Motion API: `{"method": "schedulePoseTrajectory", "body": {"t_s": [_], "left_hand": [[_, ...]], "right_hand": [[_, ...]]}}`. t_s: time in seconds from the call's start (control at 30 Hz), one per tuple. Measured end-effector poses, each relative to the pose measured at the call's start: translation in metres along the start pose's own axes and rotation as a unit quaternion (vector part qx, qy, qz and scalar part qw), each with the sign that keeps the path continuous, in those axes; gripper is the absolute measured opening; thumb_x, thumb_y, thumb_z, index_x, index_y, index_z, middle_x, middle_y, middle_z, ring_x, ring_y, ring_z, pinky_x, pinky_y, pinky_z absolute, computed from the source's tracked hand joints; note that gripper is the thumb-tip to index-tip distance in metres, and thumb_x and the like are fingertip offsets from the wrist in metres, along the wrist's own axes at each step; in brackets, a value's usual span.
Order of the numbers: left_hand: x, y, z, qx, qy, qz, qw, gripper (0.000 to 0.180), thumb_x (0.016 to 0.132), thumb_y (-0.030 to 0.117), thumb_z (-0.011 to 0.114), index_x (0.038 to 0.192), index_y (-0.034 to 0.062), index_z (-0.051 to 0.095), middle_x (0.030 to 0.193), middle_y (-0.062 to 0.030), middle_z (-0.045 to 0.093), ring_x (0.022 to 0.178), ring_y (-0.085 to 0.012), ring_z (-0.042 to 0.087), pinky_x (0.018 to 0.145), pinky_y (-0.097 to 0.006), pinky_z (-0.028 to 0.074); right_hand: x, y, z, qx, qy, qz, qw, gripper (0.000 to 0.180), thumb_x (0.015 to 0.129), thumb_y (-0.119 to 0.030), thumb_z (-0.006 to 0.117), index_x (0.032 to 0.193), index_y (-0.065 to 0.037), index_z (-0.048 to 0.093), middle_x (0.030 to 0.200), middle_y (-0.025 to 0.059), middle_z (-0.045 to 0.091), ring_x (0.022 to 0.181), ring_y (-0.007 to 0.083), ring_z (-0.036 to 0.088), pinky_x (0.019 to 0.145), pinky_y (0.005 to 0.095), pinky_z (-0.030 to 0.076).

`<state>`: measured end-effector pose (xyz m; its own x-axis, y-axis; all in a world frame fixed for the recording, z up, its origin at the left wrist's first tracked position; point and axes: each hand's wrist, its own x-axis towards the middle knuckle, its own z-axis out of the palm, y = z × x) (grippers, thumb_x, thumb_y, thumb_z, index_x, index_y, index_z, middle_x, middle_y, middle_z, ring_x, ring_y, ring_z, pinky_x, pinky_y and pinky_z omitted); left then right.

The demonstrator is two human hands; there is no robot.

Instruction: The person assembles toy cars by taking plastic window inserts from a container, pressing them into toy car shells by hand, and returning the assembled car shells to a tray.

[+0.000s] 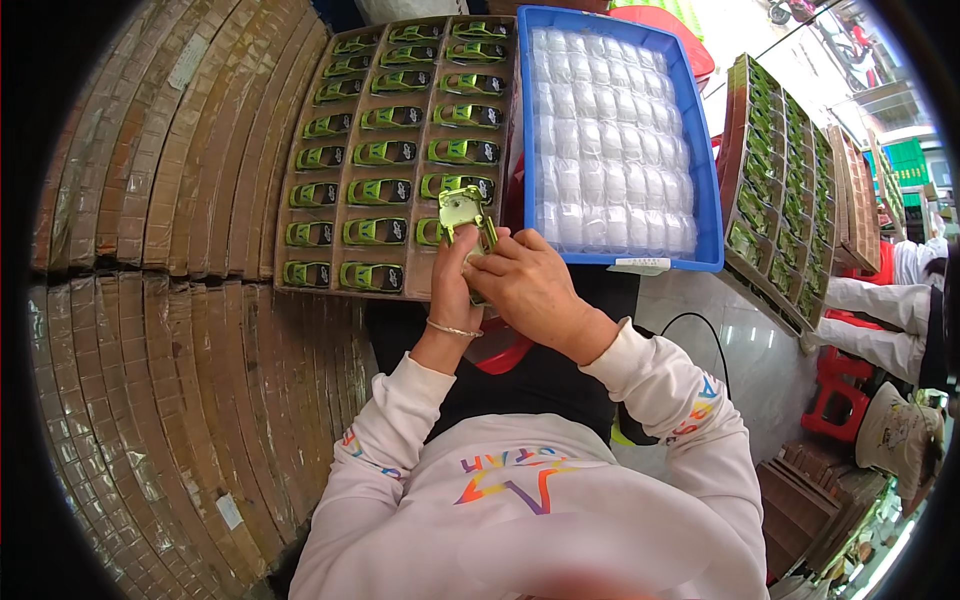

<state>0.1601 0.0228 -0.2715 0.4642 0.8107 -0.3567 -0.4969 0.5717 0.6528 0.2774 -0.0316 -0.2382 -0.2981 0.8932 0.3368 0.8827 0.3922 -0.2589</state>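
Observation:
My left hand (pixel 452 285) is closed round a green toy car body (pixel 460 208), its pale green inner side showing, above the near right corner of a cardboard tray (pixel 338 232). Close beside it, my right hand (pixel 535 285) has its fingers bent against the same toy car body; whether a small part sits between them is hidden. Rows of green and black toy car bodies (pixel 375 231) lie in the tray's divided lanes. Right of the tray stands a blue plastic bin (pixel 710 190) with rows of clear-wrapped white pieces (pixel 615 140).
Tall stacks of cardboard trays (pixel 180 370) line the left side. At right, another tray of green parts (pixel 780 180) leans at an angle. Further right are a red stool (pixel 838 395) and a person in pale trousers (pixel 880 320). A black cable (pixel 705 325) curves across the floor.

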Motion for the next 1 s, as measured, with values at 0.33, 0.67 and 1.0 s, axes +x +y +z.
{"method": "schedulePoseTrajectory", "body": {"t_s": [0.33,0.67,1.0], "left_hand": [[0.015,0.003,-0.050,0.433,0.038,0.131,0.891,0.027,0.090,0.010,0.045,0.110,-0.0023,0.058,0.094,-0.0125,0.064,0.085,-0.0209,0.061,0.077,-0.032,0.048],[0.015,-0.003,-0.049,0.319,0.060,0.063,0.944,0.025,0.091,0.006,0.046,0.111,-0.0012,0.058,0.099,-0.0063,0.063,0.087,-0.0136,0.059,0.077,-0.027,0.048],[0.014,0.010,-0.032,0.363,0.060,0.120,0.922,0.024,0.092,0.007,0.045,0.111,-0.0004,0.057,0.094,-0.0083,0.063,0.077,-0.0145,0.059,0.069,-0.026,0.049]], "right_hand": [[0.008,-0.009,0.007,-0.038,-0.008,-0.013,0.999,0.011,0.072,-0.014,0.060,0.081,-0.011,0.065,0.086,0.0004,0.061,0.088,0.0172,0.055,0.079,0.0309,0.039],[0.011,-0.011,0.005,-0.103,-0.070,-0.033,0.992,0.009,0.072,-0.019,0.060,0.074,-0.011,0.065,0.082,0.0006,0.059,0.088,0.0173,0.053,0.082,0.0306,0.038],[0.008,0.001,-0.030,0.081,0.095,0.074,0.989,0.024,0.076,-0.009,0.068,0.100,-0.009,0.068,0.110,0.0076,0.065,0.107,0.0262,0.058,0.101,0.0400,0.039]]}}
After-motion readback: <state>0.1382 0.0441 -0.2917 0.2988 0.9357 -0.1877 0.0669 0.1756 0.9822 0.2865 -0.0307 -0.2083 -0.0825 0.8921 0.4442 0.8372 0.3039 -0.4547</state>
